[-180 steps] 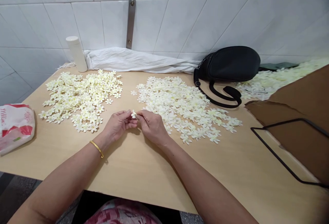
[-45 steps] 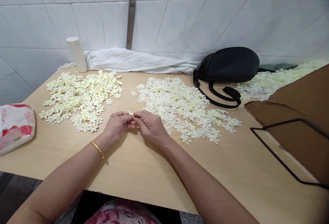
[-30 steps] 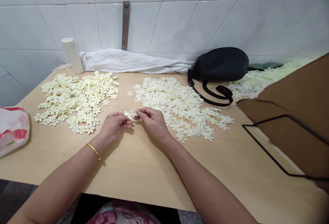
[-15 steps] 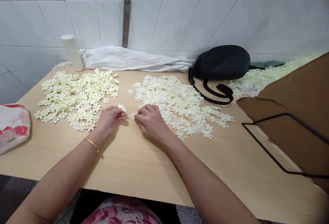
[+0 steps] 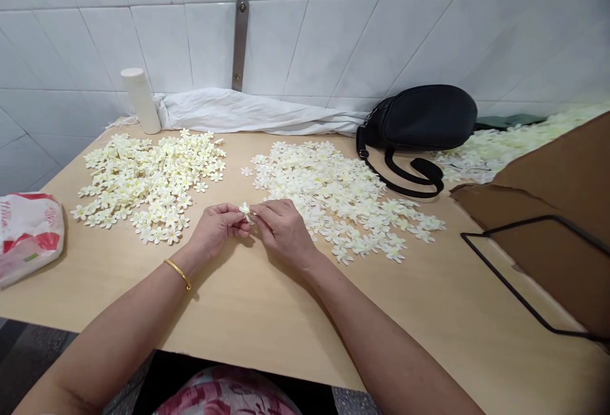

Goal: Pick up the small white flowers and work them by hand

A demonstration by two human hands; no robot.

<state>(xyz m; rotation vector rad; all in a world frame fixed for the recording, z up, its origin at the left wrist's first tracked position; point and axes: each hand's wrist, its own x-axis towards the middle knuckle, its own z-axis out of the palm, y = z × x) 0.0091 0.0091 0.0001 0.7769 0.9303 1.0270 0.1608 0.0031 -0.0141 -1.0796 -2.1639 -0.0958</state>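
Note:
A small white flower [image 5: 246, 211] with a pale yellow centre is held up between both hands, just over the table. My left hand [image 5: 220, 227], with a gold bangle at its wrist, pinches it from the left. From the other side, the closed thumb and fingers of my right hand [image 5: 283, 227] meet at the same flower; whether they grip a second bloom is hidden. A heap of yellowish-white flowers [image 5: 157, 176] spreads beyond my left hand. Behind and right of my right hand lies a flatter, whiter heap of flowers [image 5: 328, 189].
A white bottle [image 5: 142, 102] and a rumpled white cloth [image 5: 257, 112] line the tiled wall. To the right are a black bag [image 5: 424, 116] with its strap, a brown cardboard piece [image 5: 557, 211] and a black wire frame [image 5: 515, 291]. A red-and-white packet [image 5: 31, 234] sits at left.
My right hand has come left from the edge of the whiter heap to the flower in my left hand. The two hands now meet. The view has shifted slightly.

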